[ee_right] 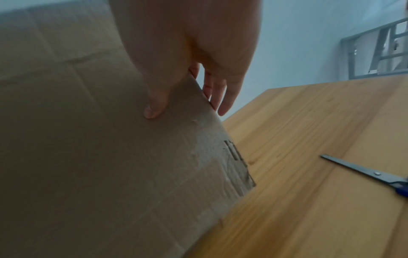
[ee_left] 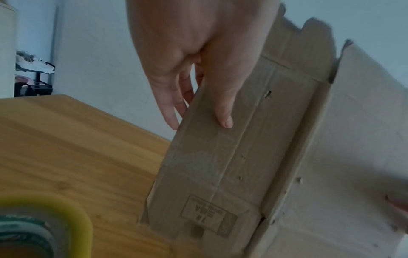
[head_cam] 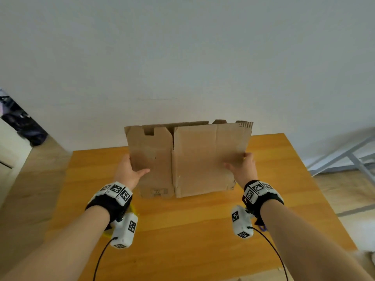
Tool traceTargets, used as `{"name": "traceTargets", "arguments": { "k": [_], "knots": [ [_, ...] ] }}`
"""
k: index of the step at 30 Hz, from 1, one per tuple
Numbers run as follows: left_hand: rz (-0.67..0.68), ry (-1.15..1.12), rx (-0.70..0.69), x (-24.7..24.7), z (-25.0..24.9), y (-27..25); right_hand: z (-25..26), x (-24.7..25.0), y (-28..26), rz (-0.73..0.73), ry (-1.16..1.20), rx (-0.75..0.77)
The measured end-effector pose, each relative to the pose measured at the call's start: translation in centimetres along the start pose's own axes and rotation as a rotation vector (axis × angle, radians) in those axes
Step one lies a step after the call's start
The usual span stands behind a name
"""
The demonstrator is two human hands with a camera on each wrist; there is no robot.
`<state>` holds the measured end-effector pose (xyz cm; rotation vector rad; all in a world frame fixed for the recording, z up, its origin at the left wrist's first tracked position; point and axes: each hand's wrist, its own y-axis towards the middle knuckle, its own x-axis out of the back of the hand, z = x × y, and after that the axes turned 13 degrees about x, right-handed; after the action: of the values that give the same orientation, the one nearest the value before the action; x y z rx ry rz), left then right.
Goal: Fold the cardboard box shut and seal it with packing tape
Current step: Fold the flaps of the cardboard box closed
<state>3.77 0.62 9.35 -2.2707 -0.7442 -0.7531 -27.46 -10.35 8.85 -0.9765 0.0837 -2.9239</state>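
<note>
A flattened brown cardboard box [head_cam: 192, 159] stands upright on its lower edge on the wooden table [head_cam: 182, 230], with its flaps unfolded. My left hand [head_cam: 134, 169] pinches its left edge, thumb on the near face and fingers behind. My right hand [head_cam: 242, 165] pinches the right edge the same way. In the left wrist view the thumb [ee_left: 223, 111] lies on the box [ee_left: 220, 165], and a yellowish tape roll [ee_left: 44, 227] lies on the table below my wrist. In the right wrist view the thumb [ee_right: 154, 104] presses the cardboard [ee_right: 88, 139].
Scissors [ee_right: 364, 171] with blue handles lie on the table right of the box. A white wall rises just behind the table's far edge. A grey metal frame [head_cam: 345, 153] stands at the right, and dark clutter [head_cam: 20, 118] sits at the far left.
</note>
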Motion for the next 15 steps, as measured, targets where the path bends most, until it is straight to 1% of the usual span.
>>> {"name": "traceTargets", "arguments": {
  "k": [6, 9, 12, 15],
  "knots": [
    [-0.009, 0.059, 0.007, 0.9, -0.7, 0.0, 0.0, 0.1, 0.1, 0.010, 0.043, 0.061],
    [-0.016, 0.037, 0.010, 1.0, -1.0, 0.2, -0.2, 0.2, 0.8, 0.001, 0.039, 0.106],
    [-0.021, -0.016, -0.025, 1.0, -1.2, 0.0, -0.3, 0.3, 1.7, 0.007, 0.060, 0.127],
    [-0.010, -0.022, 0.009, 1.1, -0.9, 0.3, -0.7, 0.1, 2.5, 0.038, 0.061, 0.116]
  ]
}}
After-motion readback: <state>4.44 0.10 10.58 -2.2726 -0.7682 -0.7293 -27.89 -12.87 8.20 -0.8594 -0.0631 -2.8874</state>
